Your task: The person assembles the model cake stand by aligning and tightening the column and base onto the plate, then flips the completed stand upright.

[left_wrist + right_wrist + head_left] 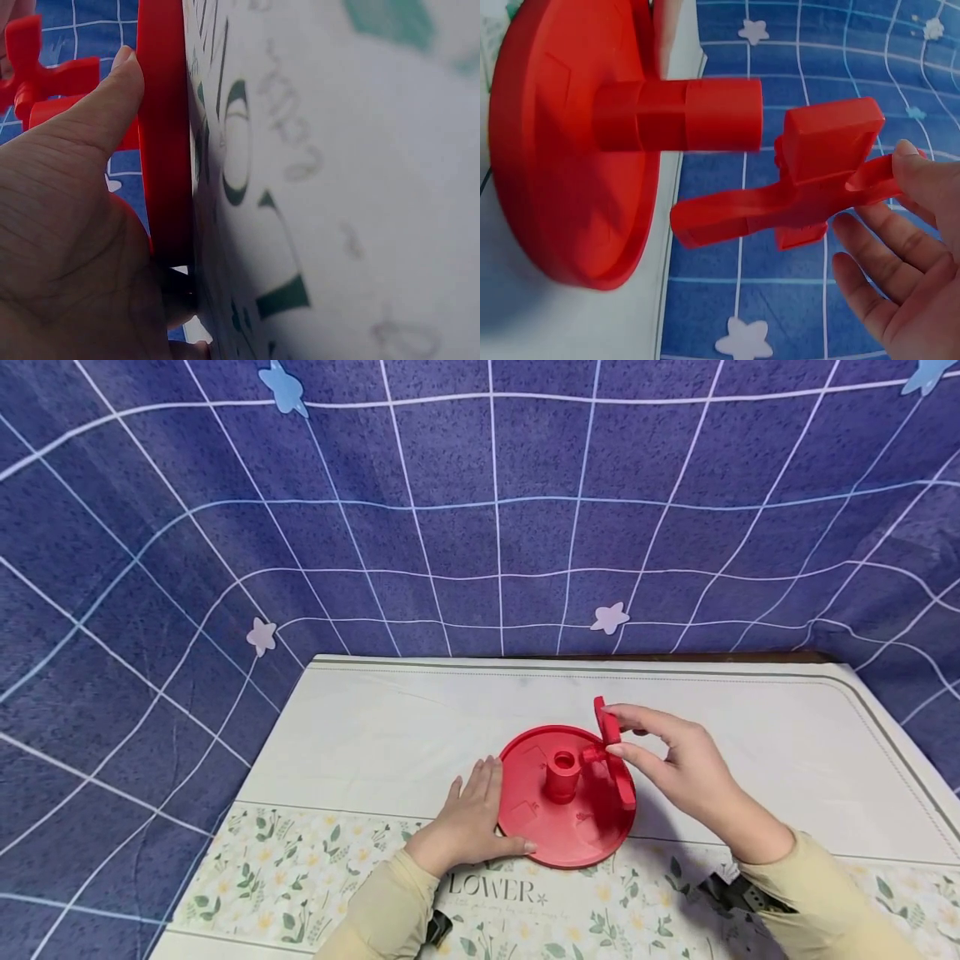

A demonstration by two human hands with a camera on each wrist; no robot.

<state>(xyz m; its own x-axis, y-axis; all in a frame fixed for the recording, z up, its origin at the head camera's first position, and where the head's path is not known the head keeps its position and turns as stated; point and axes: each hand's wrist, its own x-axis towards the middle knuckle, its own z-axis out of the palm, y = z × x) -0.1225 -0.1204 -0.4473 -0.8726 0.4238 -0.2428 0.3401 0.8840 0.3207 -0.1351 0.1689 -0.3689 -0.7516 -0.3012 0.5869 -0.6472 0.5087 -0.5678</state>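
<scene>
A round red plastic disc (pixel 555 843) with a raised rim lies on the table, and a hollow upright post (pixel 562 785) stands at its middle. My left hand (pixel 468 818) rests against the disc's left edge, fingers extended, thumb at the near rim. Between the thumb and fingers of my right hand (pixel 686 760) is one arm of a red cross-shaped piece (pixel 810 202). That piece is tilted on its side above the disc's right part, its short stub toward the post. A gap separates it from the post in the right wrist view.
A cream tablecloth (pixel 390 735) with a floral, lettered band covers the table. Behind and to the left hangs a blue curtain (pixel 450 543) with a grid and stars. Dark wrist straps (pixel 742 893) sit at both sleeves.
</scene>
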